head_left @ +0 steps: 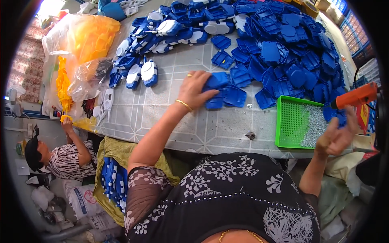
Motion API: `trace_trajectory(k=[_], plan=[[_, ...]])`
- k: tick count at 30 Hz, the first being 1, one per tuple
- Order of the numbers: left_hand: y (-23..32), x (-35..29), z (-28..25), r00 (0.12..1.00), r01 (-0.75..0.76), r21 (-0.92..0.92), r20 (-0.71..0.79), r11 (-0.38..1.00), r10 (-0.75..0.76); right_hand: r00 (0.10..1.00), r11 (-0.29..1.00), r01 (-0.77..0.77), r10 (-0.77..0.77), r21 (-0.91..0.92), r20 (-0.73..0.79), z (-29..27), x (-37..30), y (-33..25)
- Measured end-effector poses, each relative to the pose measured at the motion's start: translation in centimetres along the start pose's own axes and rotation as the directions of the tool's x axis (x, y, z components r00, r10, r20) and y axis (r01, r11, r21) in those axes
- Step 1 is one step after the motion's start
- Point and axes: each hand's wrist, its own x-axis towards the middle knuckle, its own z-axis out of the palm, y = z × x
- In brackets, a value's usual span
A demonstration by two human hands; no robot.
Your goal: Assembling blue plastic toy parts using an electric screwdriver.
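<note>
My left hand (197, 88) is closed around the left edge of a blue plastic casing piece (218, 80) on the table, its thumb stretched toward another blue piece (235, 96) beside it. On the right, my right hand (338, 133) is raised by the edge of a green basket (289, 123) with small silver screws (315, 125) in it. Motion smears its fingers, so I cannot make out their grip. Just behind them is a blue piece (335, 114). Above that hand an orange power screwdriver (355, 96) points left.
A large heap of blue casing pieces (291, 56) covers the far right. Blue-and-white assembled units (148, 73) lie far left, near a plastic bag of orange parts (95, 36). A sack (111, 162) of similar units stands below the table. Another person (67, 156) works at left.
</note>
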Motion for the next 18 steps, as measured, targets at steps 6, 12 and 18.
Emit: trace_trajectory(k=[6,12,18], plan=[[1.1,-1.1,-0.2,0.981,0.022,0.084,-0.194,0.996,-0.005,0.806,0.981,0.027,-0.134,0.191,0.577,7.2,0.7,-3.4],[-11.0,-3.0,-5.8,0.813,0.568,0.419,-0.417,0.708,-0.406,0.748,0.952,0.020,-0.216,0.304,0.628,10.1,0.5,-4.8],[-14.9,-5.3,-6.6,0.767,0.635,0.399,-0.429,0.661,-0.477,0.707,0.931,-0.062,-0.214,0.360,0.674,10.8,0.2,-6.0]])
